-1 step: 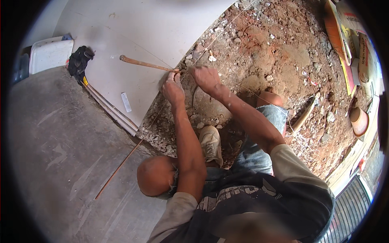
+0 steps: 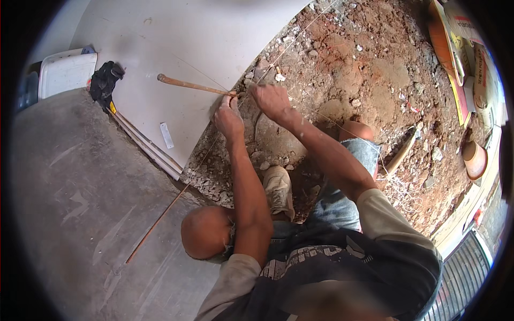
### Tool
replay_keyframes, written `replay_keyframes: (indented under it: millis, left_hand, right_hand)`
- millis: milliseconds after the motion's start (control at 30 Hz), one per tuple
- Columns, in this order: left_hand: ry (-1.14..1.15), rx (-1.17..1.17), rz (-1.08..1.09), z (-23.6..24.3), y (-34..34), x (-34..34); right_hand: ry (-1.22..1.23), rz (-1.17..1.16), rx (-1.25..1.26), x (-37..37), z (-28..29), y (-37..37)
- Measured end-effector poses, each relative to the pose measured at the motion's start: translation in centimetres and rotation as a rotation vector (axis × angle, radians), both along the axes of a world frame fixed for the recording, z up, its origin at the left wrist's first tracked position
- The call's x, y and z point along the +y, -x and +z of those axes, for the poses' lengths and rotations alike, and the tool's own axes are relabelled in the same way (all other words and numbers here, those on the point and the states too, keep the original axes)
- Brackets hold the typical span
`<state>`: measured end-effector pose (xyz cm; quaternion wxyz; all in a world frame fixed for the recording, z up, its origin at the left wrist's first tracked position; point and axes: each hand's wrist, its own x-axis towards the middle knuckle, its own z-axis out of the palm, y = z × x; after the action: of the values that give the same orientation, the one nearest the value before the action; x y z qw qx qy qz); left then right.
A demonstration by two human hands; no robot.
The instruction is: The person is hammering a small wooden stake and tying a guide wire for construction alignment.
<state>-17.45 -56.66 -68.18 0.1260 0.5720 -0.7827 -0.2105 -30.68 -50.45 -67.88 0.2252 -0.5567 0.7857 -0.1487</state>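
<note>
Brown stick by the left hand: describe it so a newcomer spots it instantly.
Find the big pale panel, upper left, then its edge by the left hand. From there the brown stick juts left over the panel. It's thicker than the thin rod on the grey floor, with a rounded far end.

Forearms point(image 2: 250, 174) forward, left hand point(image 2: 229, 120) near right hand point(image 2: 272, 102), both seemingly curled

I see a slim brown stick point(image 2: 193, 84) with a rounded free end, angled over a white board point(image 2: 214, 37) toward ten o'clock of the left hand point(image 2: 229, 120); its other end meets the fingertips, gripped or not I can't tell. Pale string point(image 2: 401, 193) lies tangled toward four o'clock of the curled right hand point(image 2: 272, 103), where a straight length runs toward one o'clock.
</note>
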Motion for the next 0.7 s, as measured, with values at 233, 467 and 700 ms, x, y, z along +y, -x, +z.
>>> replay_keyframes:
  millis: [233, 467, 700]
  left_hand:
    - [-0.015, 0.095, 0.028, -0.4, 0.7, 0.7]
    - [-0.036, 0.115, 0.039, -0.6, 0.4, 0.5]
    - [-0.055, 0.063, 0.067, -0.3, 0.8, 0.5]
  right_hand:
    - [-0.106, -0.166, -0.019, -4.8, -0.4, 1.5]
    - [0.038, -0.185, 0.018, -4.3, -1.9, 0.8]
    - [0.165, -0.227, 0.081, -2.2, -1.5, 0.6]
